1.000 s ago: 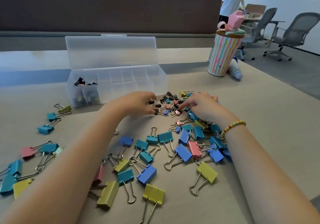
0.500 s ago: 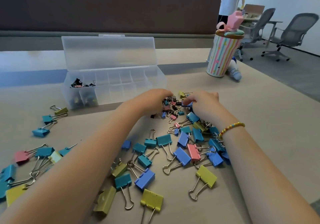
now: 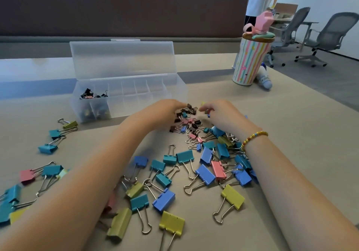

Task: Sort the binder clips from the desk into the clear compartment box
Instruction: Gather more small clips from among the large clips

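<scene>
Reaching: both your hands are out over the pile of small clips (image 3: 187,120) near the middle of the desk (image 3: 291,134), on the side toward the far edge.
Left hand: your left hand (image 3: 165,109) has its fingers curled down into the small clips; they touch the pile, but you cannot tell whether they pinch one.
Right hand: your right hand (image 3: 221,113) has its fingertips bunched together and pointing left; something small and blue shows just below them, too blurred to tell whether it is held. A beaded bracelet (image 3: 253,138) sits on that wrist.
Small clips: mostly black, with some pink, blue and teal, lying between your two hands.
Large clips: the large clips (image 3: 194,173) in blue, teal, yellow, olive and pink are spread between and under your forearms toward the near edge, with more along the left edge.
Box: the clear compartment box (image 3: 136,97) stands beyond your left hand toward the far edge, its lid upright and open. A few black clips and a pink one lie in its far left compartment; dark things show through the wall of the near left compartments.
Far right corner: a striped cup (image 3: 250,60) with a pink topper stands there, a small bottle (image 3: 265,80) lying just beside it.
</scene>
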Motion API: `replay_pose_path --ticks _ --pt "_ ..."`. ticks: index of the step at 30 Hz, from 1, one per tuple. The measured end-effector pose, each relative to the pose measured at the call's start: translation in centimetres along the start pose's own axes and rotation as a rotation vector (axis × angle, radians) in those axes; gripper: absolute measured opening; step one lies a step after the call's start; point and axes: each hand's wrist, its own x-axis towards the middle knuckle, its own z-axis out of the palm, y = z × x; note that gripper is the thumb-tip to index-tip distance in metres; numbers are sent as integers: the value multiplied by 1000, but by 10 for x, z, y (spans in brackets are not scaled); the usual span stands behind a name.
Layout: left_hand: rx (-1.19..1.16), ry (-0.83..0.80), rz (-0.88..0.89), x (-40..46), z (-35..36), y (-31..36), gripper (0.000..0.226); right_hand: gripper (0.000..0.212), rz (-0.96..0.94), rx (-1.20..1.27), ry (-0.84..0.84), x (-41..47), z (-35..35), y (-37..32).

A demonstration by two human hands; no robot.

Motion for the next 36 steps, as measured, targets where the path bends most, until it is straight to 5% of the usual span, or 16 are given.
replay_pose_path --ticks 10,18,31,36 --pt "4 -103 7 1 4 4 56 48 -90 -157 -89 4 8 -18" --pt "-117 -114 -62 -31 -21 -20 56 51 -127 10 -190 -9 -3 -10" --pt "-125 -240 -59 -36 -19 -23 55 47 -91 -188 -118 8 8 -20" --pt "-135 -242 -60 -36 -20 -24 62 43 -109 -24 -8 9 3 -18"
